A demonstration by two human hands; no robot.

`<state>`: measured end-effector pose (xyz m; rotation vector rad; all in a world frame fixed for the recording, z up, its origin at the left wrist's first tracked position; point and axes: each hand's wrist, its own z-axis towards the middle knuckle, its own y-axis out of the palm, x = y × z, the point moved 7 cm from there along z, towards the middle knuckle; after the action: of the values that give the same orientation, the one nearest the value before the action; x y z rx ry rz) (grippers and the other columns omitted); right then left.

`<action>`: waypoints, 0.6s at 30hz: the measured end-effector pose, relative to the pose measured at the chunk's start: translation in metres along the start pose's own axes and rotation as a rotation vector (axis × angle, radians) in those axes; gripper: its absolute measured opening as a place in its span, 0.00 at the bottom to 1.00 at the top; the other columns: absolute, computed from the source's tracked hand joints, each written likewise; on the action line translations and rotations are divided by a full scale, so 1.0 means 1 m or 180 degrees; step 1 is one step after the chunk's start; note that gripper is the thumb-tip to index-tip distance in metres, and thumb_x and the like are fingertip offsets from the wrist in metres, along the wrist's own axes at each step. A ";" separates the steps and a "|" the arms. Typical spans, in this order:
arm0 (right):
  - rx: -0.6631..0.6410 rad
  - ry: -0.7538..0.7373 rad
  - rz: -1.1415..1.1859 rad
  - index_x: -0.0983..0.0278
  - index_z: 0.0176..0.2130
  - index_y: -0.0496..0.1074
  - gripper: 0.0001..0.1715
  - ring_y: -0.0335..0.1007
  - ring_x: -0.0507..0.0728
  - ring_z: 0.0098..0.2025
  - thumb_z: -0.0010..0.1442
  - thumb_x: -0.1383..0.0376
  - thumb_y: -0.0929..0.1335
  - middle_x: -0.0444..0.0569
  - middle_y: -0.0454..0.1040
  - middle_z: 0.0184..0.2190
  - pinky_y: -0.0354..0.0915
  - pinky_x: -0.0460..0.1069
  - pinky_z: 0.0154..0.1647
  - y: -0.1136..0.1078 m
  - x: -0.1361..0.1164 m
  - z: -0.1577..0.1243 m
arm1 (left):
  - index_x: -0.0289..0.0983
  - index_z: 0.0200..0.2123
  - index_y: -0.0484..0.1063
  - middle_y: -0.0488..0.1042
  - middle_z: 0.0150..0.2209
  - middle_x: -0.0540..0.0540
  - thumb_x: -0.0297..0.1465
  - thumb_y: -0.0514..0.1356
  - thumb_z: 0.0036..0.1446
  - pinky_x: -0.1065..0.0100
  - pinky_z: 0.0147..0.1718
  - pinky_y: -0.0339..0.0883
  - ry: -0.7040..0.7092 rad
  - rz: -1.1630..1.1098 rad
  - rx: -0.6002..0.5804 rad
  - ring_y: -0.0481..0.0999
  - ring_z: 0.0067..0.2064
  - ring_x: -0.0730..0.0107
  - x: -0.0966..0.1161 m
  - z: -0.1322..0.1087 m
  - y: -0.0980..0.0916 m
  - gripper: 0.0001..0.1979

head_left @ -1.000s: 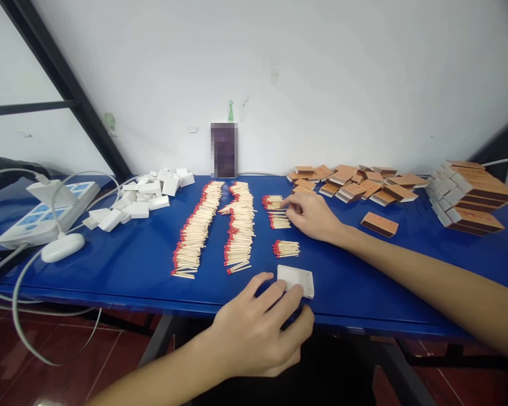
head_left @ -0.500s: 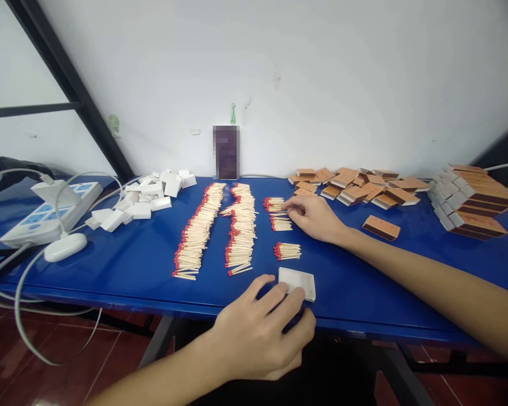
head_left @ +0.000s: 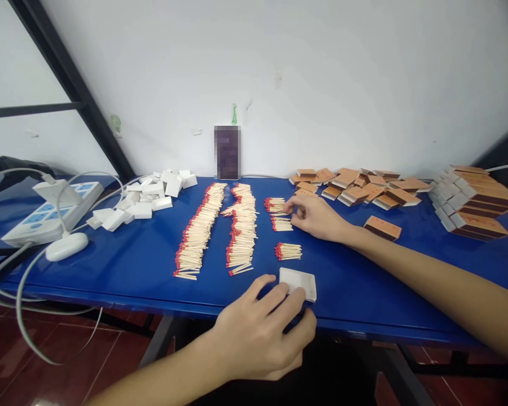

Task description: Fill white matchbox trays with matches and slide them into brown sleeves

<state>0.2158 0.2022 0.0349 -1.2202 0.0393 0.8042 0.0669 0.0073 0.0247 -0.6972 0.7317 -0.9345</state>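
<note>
My left hand (head_left: 268,327) is palm down at the table's front edge, its fingers bent and apart. Two of its fingertips rest at the near edge of a white matchbox tray (head_left: 294,277), which looks empty. Farther back, my right hand (head_left: 315,214) curves its index finger and thumb, a gap between them, at the tail ends of a small group of matches (head_left: 279,206). Nearer the tray lies another small bunch of matches (head_left: 288,251). All heads point left.
Two long rows of matches (head_left: 195,242) (head_left: 242,237) run front to back. White trays (head_left: 152,192) are heaped at back left beside a power strip (head_left: 38,220). Orange sleeves (head_left: 355,189), a lone matchbox sleeve (head_left: 382,228) and stacked matchboxes (head_left: 476,203) are rightward. A pixelated dark panel (head_left: 227,152) stands at the wall.
My right index finger and thumb have parted slightly at the small match group. My left hand and the tray keep their places; the whole view has shifted very slightly.
</note>
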 end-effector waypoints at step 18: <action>0.0028 -0.0434 -0.0217 0.65 0.42 0.80 0.19 0.64 0.55 0.28 0.58 0.72 0.62 0.52 0.70 0.33 0.61 0.51 0.31 0.004 -0.010 -0.005 | 0.34 0.46 0.74 0.75 0.49 0.40 0.32 0.56 0.61 0.54 0.51 0.65 0.0014 0.0012 0.0002 0.73 0.47 0.58 0.000 0.000 -0.001 0.13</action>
<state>0.2084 0.1932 0.0334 -1.1499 -0.1091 0.8250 0.0666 0.0071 0.0251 -0.6932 0.7362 -0.9331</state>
